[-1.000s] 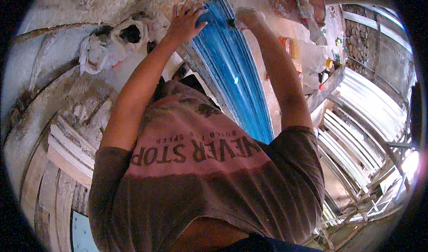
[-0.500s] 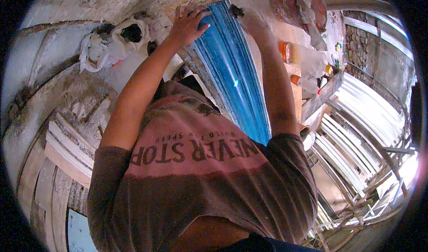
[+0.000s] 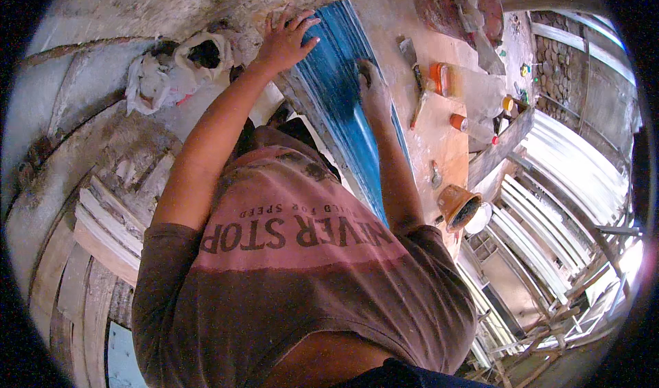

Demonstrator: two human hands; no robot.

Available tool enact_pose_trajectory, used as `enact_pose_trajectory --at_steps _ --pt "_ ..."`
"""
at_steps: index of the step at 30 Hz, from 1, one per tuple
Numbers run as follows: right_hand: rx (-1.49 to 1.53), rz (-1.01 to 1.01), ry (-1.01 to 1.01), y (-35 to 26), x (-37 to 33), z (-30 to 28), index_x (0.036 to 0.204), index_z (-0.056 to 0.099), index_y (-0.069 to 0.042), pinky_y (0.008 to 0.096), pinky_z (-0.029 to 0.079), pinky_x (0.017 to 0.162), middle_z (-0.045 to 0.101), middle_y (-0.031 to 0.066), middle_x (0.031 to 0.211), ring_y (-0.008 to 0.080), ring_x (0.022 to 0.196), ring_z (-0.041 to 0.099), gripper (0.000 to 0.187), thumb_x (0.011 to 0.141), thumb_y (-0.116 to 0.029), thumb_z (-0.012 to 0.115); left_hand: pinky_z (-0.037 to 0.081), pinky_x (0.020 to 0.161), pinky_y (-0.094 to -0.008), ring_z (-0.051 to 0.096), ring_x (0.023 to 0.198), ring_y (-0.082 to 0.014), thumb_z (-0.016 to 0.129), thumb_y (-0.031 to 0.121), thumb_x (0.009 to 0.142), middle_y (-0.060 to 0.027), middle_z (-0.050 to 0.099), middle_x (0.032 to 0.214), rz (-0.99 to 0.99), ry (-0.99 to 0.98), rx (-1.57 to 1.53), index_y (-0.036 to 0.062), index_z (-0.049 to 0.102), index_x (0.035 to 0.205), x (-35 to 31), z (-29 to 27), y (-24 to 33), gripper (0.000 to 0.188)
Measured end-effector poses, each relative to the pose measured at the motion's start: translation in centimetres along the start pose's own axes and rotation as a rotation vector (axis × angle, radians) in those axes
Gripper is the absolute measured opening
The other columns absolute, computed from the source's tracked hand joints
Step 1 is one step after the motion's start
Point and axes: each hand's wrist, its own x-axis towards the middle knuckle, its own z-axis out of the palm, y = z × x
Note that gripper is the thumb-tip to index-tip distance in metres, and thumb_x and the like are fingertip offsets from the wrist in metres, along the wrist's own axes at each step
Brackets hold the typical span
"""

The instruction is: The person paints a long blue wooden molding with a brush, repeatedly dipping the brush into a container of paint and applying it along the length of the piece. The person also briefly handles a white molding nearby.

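So the right hand (image 3: 374,93) has moved the most: a half second ago it's a blur just off the far right edge with a dark tuft by it, and now it's down on the blue board (image 3: 340,99) itself. The left hand (image 3: 283,43) has pretty much stayed put. With the right arm shifted in, the brown cup (image 3: 456,202) on the bench (image 3: 443,137) shows fully.

The board lies lengthwise on the bench, its near end hidden by the shirt (image 3: 302,244). Left grip is loose, fingers spread over the board's upper left edge, steadying it by the look of things, not wrapped round anything. Right grip has its fingers curled down on the face; can't tell whether it's got hold of anything, too blurry.

Progress-wise, blue already covers basically all of the face that's visible, with streaks running along it, so that much looks done. The far part reads darker and duller, the near part shinier, which could be uneven work or just light. Probably mid-pass, and how much is left, especially at the hidden end, nobody can say from here.
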Motion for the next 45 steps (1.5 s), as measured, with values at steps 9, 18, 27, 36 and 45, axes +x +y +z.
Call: enact_pose_trajectory --at_steps 9,18,27,36,45 --pt "-0.363 0.071 0.045 -3.4 0.6 0.5 0.122 0.064 -0.018 0.0483 0.052 0.081 0.067 0.0205 0.101 0.0399 0.091 0.065 0.027 0.098 -0.026 0.055 0.019 0.111 -0.0618 0.036 0.137 -0.0348 0.057 0.051 0.091 0.0047 0.044 0.146 0.024 0.031 0.062 0.0300 0.054 0.132 -0.2 -0.5 0.1 0.046" --pt "-0.455 -0.009 0.044 -1.9 0.9 1.2 0.128 0.060 -0.020 0.0479 0.055 0.071 0.067 0.0187 0.097 0.0380 0.082 0.067 0.031 0.100 -0.025 0.048 0.020 0.111 -0.0620 0.036 0.136 -0.0356 0.057 0.050 0.091 0.0038 0.045 0.145 0.011 0.073 0.015 0.0293 0.053 0.132 -0.4 0.3 0.1 0.046" --pt "-0.482 -0.054 0.073 -2.9 0.4 0.8 0.126 0.061 -0.019 0.0505 0.055 0.069 0.068 0.0199 0.095 0.0394 0.080 0.068 0.031 0.099 -0.027 0.049 0.023 0.109 -0.0635 0.038 0.134 -0.0354 0.060 0.047 0.090 0.0029 0.045 0.145 -0.001 0.019 -0.022 0.0265 0.052 0.133 -0.6 0.1 0.1 0.049" --pt "-0.495 0.048 0.020 -4.1 2.3 1.9 0.132 0.056 -0.021 0.0499 0.055 0.074 0.066 0.0195 0.101 0.0384 0.086 0.067 0.037 0.096 -0.021 0.051 0.018 0.111 -0.0671 0.035 0.137 -0.0357 0.055 0.049 0.093 0.0010 0.040 0.149 -0.021 -0.030 -0.008 0.0261 0.049 0.137 -0.8 0.0 0.1 0.049" --pt "-0.496 0.060 0.045 -5.8 3.4 2.4 0.130 0.059 -0.021 0.0489 0.055 0.072 0.067 0.0190 0.099 0.0373 0.085 0.068 0.035 0.097 -0.022 0.050 0.015 0.112 -0.0663 0.023 0.145 -0.0308 0.052 0.052 0.094 0.0043 0.039 0.150 -0.033 -0.059 0.012 0.0284 0.049 0.137 -0.3 0.0 -0.2 0.050"
